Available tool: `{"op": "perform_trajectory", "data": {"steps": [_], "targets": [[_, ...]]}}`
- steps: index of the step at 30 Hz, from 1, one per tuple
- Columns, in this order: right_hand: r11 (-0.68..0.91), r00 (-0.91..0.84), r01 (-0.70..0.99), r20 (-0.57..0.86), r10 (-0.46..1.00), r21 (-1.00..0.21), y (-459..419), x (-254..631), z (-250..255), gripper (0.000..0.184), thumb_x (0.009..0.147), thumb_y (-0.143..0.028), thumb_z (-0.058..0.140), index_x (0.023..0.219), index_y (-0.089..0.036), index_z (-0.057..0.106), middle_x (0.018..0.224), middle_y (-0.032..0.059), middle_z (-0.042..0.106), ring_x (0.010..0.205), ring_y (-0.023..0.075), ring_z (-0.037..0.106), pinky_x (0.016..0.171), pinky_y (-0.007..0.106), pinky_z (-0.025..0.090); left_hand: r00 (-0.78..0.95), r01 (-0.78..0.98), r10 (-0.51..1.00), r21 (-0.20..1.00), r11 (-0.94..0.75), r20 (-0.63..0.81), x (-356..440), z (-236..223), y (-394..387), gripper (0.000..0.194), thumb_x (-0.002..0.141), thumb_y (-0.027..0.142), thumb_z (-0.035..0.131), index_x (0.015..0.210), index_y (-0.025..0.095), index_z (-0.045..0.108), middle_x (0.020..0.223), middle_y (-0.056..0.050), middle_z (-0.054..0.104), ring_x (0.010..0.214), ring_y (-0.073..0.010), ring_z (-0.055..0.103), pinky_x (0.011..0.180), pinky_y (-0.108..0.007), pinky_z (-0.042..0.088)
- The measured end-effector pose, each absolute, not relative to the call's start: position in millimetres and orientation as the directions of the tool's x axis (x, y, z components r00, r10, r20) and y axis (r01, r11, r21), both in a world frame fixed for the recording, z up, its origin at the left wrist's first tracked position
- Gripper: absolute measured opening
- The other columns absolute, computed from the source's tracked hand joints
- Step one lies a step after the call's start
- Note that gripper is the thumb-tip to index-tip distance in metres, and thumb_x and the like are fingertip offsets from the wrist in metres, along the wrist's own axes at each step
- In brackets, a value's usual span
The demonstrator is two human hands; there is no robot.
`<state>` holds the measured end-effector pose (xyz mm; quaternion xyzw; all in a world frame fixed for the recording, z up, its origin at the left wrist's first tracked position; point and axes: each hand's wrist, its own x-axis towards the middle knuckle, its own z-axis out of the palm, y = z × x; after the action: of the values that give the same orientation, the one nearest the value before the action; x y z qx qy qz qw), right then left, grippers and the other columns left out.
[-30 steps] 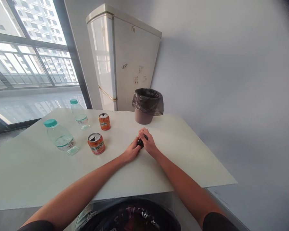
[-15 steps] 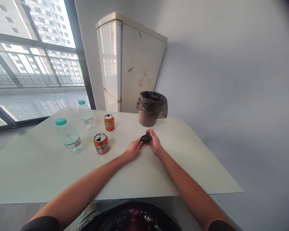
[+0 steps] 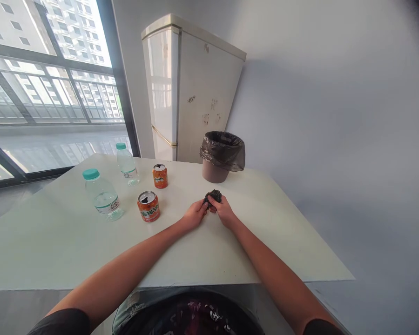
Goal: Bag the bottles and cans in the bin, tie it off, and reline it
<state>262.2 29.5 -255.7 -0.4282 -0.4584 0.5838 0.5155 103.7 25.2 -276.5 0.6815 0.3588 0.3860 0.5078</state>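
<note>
A small bunched-up black plastic bag (image 3: 215,194) is gripped between my two hands above the middle of the table. My left hand (image 3: 194,214) pinches its left side. On its right side, my right hand (image 3: 225,211) has closed its fingers round it, the thumb lying on top. Just beyond the hands stands a small brownish bin (image 3: 214,172), lined with a dark plastic bag (image 3: 223,156) folded over its rim. Left of my left hand are an orange drink can (image 3: 148,206) and, farther back, a second orange can (image 3: 160,176), both upright with opened tops.
Two clear plastic bottles with teal caps, the nearer bottle (image 3: 104,197) and the farther bottle (image 3: 127,166), stand upright left of the cans. They share the pale table (image 3: 286,232). Behind it is a white refrigerator (image 3: 209,83), with a window (image 3: 56,83) at left and a wall at right.
My right hand has turned, bringing its thumb over the bunched bag, which looks more gathered and sits slightly higher. Bin, cans and bottles keep their places; the view has shifted a little.
</note>
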Motion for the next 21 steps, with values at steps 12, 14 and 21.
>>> {"op": "perform_trajectory", "data": {"steps": [12,14,21], "targets": [[-0.028,-0.051,-0.297,-0.014,0.999,-0.954,30,269,-247,0.061,0.068,-0.064,0.092,0.077,-0.022,0.049,0.063,-0.0075,0.038,0.052,0.0061,0.029,0.049,0.025,0.026,0.427,0.129,0.889,0.963,-0.238,0.163,104,-281,27,0.056,0.098,0.075,0.041,0.082,0.022,0.047,0.068,0.003,0.044,0.063,-0.0139,0.037,0.056,-0.028,0.031],[-0.047,-0.116,-0.303,-0.012,0.993,-0.952,26,269,-245,0.055,0.07,-0.06,0.092,0.087,-0.021,0.058,0.067,-0.0066,0.042,0.054,0.0066,0.031,0.05,0.024,0.027,0.414,0.115,0.895,0.966,-0.23,0.164,103,-283,29,0.056,0.098,0.076,0.04,0.082,0.022,0.045,0.069,0.003,0.042,0.063,-0.0134,0.036,0.057,-0.028,0.031],[-0.083,-0.28,-0.255,-0.009,0.96,-0.963,20,269,-237,0.051,0.075,-0.053,0.089,0.107,-0.018,0.07,0.066,-0.007,0.042,0.057,0.0083,0.028,0.054,0.026,0.025,0.397,0.073,0.905,0.977,-0.198,0.154,101,-281,29,0.055,0.098,0.075,0.043,0.085,0.021,0.047,0.068,0.005,0.038,0.061,-0.0123,0.032,0.055,-0.028,0.028]]}}
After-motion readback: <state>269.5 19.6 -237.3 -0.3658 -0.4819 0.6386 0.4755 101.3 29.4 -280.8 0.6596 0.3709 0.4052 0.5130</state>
